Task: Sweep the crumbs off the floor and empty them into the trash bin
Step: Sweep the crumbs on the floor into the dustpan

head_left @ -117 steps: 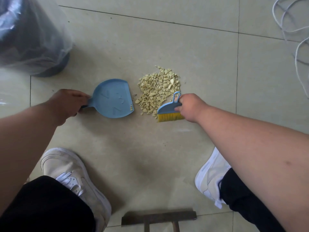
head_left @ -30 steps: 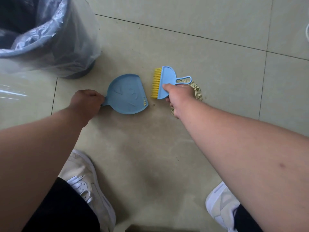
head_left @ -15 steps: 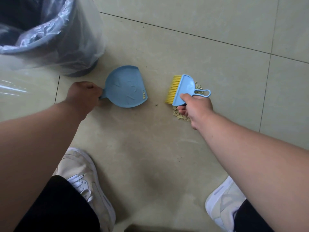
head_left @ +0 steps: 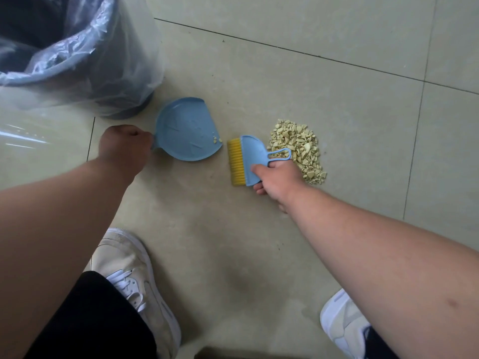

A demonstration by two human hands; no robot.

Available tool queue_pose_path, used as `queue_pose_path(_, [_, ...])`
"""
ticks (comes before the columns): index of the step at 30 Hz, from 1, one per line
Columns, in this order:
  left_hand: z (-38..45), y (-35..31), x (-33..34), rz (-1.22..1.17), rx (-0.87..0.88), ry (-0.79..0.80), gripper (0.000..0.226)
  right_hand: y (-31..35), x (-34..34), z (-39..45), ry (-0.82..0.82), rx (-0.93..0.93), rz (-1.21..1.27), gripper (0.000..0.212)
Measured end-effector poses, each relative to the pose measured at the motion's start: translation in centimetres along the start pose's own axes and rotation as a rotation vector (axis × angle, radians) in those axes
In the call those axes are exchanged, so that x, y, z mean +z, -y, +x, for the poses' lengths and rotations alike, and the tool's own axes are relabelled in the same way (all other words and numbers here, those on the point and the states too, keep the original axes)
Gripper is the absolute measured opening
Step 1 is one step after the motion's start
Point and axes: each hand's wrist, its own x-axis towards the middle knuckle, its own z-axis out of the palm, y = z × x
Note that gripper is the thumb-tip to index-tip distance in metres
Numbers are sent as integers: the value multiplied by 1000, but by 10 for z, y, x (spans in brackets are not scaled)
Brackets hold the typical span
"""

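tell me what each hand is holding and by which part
The left hand grips the blue dustpan by its short handle. The right hand grips the small brush by its blue back, below the loop.

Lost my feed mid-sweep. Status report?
Left hand grips dustpan handle; right hand grips brush. Crumbs piled on floor; few in pan. Nothing between.

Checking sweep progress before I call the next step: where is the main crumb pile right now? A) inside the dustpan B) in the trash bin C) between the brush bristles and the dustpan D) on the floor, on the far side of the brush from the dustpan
D: the crumb pile lies on the tile behind the brush, whose yellow bristles face the dustpan; only a few crumbs sit in the pan.
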Motion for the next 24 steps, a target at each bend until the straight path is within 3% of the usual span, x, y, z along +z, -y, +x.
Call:
queue_pose_path(3, [2,-2,7,24,17,23,16,5,-34,10,-44,-12,-3,16])
queue_pose_path(7, [4,-14,14,-2,10,61,16,13,-69,14,29,-29,66,14])
queue_pose_path(12, [-3,-25,28,-27,71,118,17,24,-113,25,-217,-115,143,13])
queue_pose_path(20, [-3,-25,41,-1,116,195,19,5,-159,32,-433,-134,-36,21])
queue_pose_path(24, [-5,-29,48,-7,162,205,12,-2,-168,28,-483,-247,-313,15])
